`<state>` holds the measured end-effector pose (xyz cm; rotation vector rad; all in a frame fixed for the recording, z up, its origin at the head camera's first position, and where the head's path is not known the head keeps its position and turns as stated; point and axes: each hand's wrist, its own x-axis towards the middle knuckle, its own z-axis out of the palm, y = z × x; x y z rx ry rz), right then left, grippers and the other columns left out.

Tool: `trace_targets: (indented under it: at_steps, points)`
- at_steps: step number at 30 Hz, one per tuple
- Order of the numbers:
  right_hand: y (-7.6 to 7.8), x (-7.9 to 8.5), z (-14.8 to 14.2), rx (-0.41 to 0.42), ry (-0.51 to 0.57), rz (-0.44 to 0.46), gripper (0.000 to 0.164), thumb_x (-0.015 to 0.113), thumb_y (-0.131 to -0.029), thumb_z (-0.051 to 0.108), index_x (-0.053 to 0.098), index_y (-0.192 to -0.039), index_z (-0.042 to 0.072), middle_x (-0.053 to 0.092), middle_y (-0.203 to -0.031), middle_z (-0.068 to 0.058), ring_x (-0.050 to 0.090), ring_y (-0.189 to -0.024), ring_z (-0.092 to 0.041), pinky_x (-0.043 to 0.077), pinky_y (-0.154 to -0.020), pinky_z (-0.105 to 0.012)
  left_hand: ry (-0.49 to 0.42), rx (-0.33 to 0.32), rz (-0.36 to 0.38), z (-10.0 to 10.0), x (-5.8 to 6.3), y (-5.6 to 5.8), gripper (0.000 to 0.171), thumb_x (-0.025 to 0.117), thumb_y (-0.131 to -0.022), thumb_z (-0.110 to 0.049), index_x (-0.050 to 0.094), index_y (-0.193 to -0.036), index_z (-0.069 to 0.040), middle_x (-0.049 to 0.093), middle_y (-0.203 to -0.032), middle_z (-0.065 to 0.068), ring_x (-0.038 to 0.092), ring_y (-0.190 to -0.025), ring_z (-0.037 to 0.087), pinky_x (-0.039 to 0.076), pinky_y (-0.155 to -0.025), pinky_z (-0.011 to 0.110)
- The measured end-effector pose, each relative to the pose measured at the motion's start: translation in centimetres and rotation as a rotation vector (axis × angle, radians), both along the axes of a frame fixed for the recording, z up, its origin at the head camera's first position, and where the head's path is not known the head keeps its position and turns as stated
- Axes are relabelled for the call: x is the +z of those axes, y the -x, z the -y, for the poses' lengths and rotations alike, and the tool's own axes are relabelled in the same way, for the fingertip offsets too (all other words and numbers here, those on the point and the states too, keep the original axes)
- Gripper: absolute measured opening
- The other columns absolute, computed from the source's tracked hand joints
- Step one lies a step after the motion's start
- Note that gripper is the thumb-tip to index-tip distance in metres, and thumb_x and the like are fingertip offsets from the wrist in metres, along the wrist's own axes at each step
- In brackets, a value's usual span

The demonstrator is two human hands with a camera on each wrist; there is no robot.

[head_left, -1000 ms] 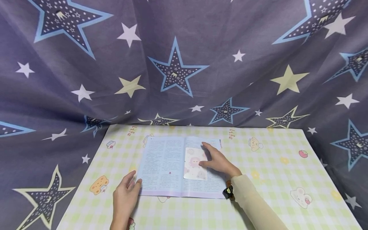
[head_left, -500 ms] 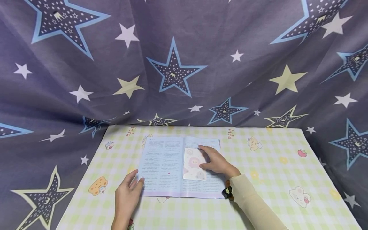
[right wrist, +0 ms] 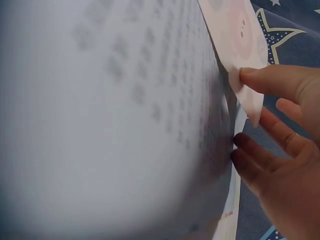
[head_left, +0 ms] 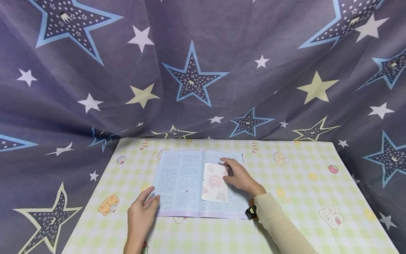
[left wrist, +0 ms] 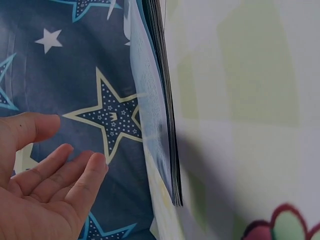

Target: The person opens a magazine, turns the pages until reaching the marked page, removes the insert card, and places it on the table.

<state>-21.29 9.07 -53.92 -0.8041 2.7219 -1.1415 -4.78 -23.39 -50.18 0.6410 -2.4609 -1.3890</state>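
Note:
An open magazine [head_left: 177,176] lies with its printed pages up. Over its right page is a thin white card [head_left: 213,187] with rounded corners and pale pink cartoon faces. My right hand [head_left: 240,179] pinches the card's right edge. In the right wrist view, the thumb lies on the card [right wrist: 237,35] with the index finger behind it, and other fingertips are close to the page. At the magazine's lower left edge is my left hand [head_left: 140,215], fingers loosely bent. The left wrist view shows that hand [left wrist: 47,195] holding nothing, beside the magazine's page edges [left wrist: 172,155].
A table [head_left: 304,211] with a green-and-white checked, cartoon-printed cover carries the magazine. Behind and beside it hangs a dark curtain [head_left: 241,53] with star prints. A dark wrist strap [head_left: 251,212] sits on the right wrist.
The card has shifted slightly toward me, and my right thumb has moved to its right edge. My left hand has edged a little right and up along the magazine's side.

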Motion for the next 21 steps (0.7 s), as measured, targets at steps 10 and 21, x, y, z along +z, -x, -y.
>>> trace_targets:
  at_steps: [10, 21]
  points:
    - [0.0, 0.1, -0.5, -0.025, 0.211, 0.076, 0.062, 0.075, -0.087, -0.002, 0.051, -0.143, 0.007, 0.058, -0.113, -0.010, 0.059, -0.089, -0.020, 0.053, -0.077, -0.034, 0.000, -0.004, -0.023, -0.2, 0.1, 0.0, 0.035, 0.069, -0.093, -0.012, 0.066, -0.127, -0.008, 0.062, -0.132, 0.020, 0.067, -0.108, 0.035, 0.057, -0.086, 0.038]
    - [-0.1, 0.5, -1.2, -0.114, 0.531, 0.292, 0.055, 0.071, -0.089, -0.005, 0.051, -0.140, 0.000, 0.065, -0.107, -0.019, 0.053, -0.070, -0.014, 0.042, -0.056, -0.020, 0.018, -0.005, -0.043, -0.3, 0.0, -0.1, 0.033, 0.071, -0.092, -0.011, 0.067, -0.125, -0.008, 0.070, -0.120, 0.013, 0.070, -0.102, 0.030, 0.058, -0.083, 0.032]
